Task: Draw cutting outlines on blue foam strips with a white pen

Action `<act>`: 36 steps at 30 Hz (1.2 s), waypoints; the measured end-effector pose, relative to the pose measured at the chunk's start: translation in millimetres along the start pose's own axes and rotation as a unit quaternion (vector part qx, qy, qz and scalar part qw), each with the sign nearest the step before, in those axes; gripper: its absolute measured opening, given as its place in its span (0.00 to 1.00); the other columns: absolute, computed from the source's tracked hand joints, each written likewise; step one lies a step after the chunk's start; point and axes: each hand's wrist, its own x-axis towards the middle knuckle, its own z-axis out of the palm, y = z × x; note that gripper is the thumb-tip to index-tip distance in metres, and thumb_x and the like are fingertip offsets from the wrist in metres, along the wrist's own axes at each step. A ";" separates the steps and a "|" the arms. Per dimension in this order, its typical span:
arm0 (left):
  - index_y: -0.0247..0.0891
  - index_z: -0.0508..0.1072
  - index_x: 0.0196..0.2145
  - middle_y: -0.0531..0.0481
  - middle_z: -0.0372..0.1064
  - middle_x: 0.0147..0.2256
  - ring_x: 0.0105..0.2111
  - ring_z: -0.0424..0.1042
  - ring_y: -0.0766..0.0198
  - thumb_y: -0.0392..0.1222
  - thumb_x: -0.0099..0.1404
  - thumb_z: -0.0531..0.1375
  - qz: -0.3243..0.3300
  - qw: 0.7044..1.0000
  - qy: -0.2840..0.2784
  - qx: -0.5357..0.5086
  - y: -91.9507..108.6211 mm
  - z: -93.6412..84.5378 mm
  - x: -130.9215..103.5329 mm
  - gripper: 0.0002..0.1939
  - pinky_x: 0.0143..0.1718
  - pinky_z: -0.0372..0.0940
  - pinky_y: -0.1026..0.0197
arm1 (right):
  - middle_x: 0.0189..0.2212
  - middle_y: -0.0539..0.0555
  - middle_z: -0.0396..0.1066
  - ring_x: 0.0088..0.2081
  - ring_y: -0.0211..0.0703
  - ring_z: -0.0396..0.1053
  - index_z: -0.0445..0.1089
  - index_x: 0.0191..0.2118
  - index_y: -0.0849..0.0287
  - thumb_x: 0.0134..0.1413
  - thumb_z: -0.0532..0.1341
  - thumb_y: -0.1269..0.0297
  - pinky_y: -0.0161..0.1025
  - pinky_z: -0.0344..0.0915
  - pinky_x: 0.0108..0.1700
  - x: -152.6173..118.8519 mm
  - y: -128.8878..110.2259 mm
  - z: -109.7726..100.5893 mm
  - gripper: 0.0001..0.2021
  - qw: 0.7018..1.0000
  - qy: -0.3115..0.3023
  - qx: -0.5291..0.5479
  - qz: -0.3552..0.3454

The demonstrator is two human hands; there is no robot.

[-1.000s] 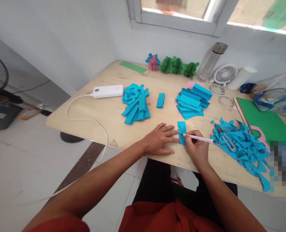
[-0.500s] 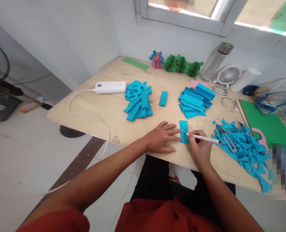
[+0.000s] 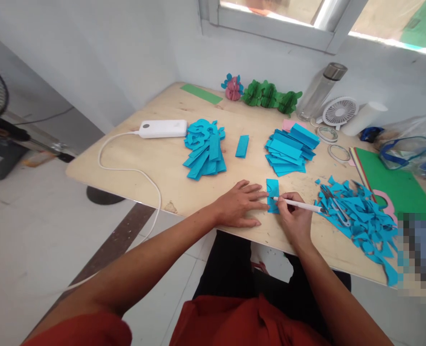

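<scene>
- Right hand (image 3: 295, 218) pinches the white pen (image 3: 301, 205), tip at the blue strip (image 3: 273, 189), contact hard to tell!
- Strip's just left of that grip, long axis near-to-far.
- Left hand (image 3: 239, 206) lies flat, fingers spread, nearest its left edge.

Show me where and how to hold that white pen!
Pinch the white pen just behind its tip, coming from the right, as the right hand does. That looks best: it's slim, its tip points left at the blue strip, and its long shaft sticks out rightward.
</scene>
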 end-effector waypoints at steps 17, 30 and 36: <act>0.50 0.68 0.54 0.49 0.58 0.61 0.63 0.52 0.49 0.53 0.64 0.57 -0.004 1.000 -0.008 -0.008 -0.6 0.6 -0.1 0.22 0.61 0.46 0.44 | 0.21 0.48 0.67 0.22 0.37 0.62 0.68 0.28 0.57 0.51 0.58 0.59 0.35 0.58 0.26 -1.6 -3.2 -2.2 0.08 0.998 0.026 -0.057 0.001; 0.50 0.68 0.54 0.49 0.57 0.62 0.63 0.51 0.50 0.53 0.64 0.57 -0.006 1.000 -0.004 0.002 0.4 1.7 -0.7 0.21 0.61 0.44 0.45 | 0.18 0.47 0.67 0.20 0.38 0.63 0.67 0.26 0.57 0.49 0.58 0.61 0.35 0.57 0.25 -2.3 -0.4 -5.0 0.06 0.994 0.048 -0.102 0.009; 0.49 0.68 0.54 0.49 0.58 0.61 0.62 0.52 0.49 0.53 0.64 0.57 -0.001 1.000 -0.002 0.003 0.2 2.2 -1.1 0.21 0.60 0.45 0.45 | 0.18 0.48 0.69 0.19 0.38 0.63 0.68 0.25 0.57 0.48 0.59 0.62 0.35 0.57 0.23 -1.5 -1.1 -5.8 0.06 0.996 0.036 -0.070 0.035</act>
